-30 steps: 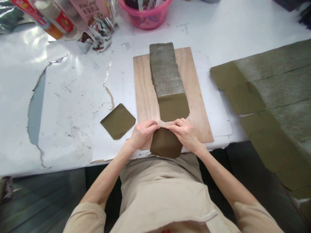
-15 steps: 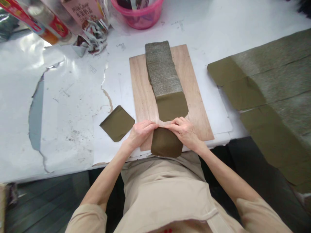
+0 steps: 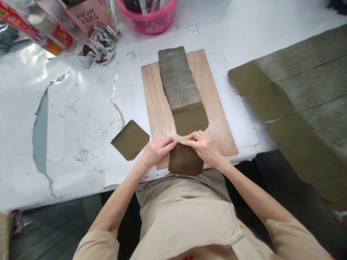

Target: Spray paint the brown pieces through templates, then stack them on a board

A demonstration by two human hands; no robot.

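An olive fabric piece (image 3: pixel 186 161) with a rounded lower end overhangs the near edge of a wooden board (image 3: pixel 219 119). My left hand (image 3: pixel 157 150) is closed on the left end of its top edge, thumb and fingers pinched together. My right hand (image 3: pixel 205 147) pinches the same edge, its fingertips close to the left hand's. Just beyond them on the board lies a long stack of overlapping pieces (image 3: pixel 179 77), grey-green and rough, the nearest one showing smooth olive cloth. Left of the board rests a separate pointed olive piece (image 3: pixel 130 140) with folded edges.
Layered olive and grey fabric pieces (image 3: pixel 282 94) spread along the right side, hanging past the table edge. A pink basket (image 3: pixel 154 21) with items stands at the back. Bottles (image 3: pixel 51 32) and a pink box (image 3: pixel 86 18) are back left. The white table covering (image 3: pixel 78 119) is torn.
My right fingertips have slid slightly left along the fabric's top edge, nearer my left hand. The view has shifted a little; the other pieces lie as before.
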